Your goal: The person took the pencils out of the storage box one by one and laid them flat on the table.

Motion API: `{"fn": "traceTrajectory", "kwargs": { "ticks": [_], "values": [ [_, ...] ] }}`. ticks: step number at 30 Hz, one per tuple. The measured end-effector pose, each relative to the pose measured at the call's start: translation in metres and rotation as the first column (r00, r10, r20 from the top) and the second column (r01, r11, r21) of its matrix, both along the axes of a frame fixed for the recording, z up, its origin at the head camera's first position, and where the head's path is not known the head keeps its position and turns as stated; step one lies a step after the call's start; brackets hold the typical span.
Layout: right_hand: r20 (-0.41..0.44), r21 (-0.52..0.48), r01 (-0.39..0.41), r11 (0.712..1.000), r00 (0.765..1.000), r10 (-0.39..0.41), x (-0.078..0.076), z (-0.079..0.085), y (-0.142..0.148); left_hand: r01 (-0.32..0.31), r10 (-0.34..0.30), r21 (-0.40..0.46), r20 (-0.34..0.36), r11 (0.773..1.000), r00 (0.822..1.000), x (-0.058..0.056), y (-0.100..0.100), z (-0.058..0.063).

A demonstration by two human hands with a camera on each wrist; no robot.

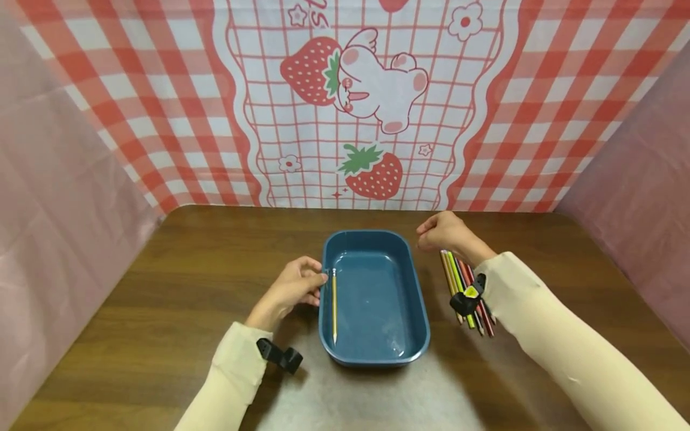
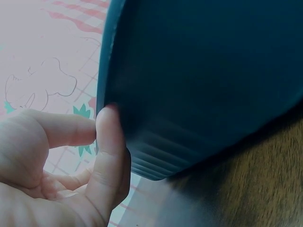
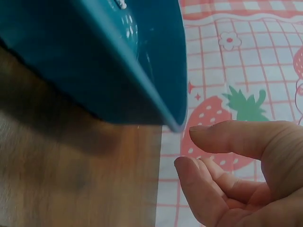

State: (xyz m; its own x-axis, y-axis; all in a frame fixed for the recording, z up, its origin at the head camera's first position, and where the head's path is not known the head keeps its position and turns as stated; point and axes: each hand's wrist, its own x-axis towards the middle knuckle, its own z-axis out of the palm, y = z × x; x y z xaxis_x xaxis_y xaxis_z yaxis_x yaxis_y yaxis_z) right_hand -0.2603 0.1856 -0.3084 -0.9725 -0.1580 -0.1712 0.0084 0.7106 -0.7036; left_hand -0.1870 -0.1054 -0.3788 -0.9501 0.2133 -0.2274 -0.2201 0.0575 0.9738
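Note:
On the table stands a blue plastic bin, a long basin with rounded corners. My left hand pinches its left rim between thumb and fingers, as the left wrist view shows up close. Inside, along the left wall, lies a yellow pencil, its tip toward me. My right hand hovers past the bin's far right side, thumb and fingertips apart with nothing between them. Beneath the right wrist lies a bunch of colored pencils, partly hidden by the hand and wrist camera.
The brown wooden table has a shiny reflection near its front edge. Behind it hangs a red and white checked cloth with strawberries. Pink cloths close off both sides.

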Motion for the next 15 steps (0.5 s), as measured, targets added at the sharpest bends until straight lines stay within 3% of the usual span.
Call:
{"fn": "traceTrajectory", "kwargs": {
  "ticks": [8,15],
  "values": [
    [0.061,-0.068,-0.048,0.997,0.997,0.052,0.001,0.002,-0.027,0.002,-0.002,0.017,-0.006,1.0,1.0,0.0,-0.001,0.003],
    [0.092,-0.055,-0.05,0.997,0.994,0.055,0.006,-0.007,-0.048,0.01,-0.009,0.017,-0.009,1.0,1.0,0.001,0.0,0.002]
  ]
}}
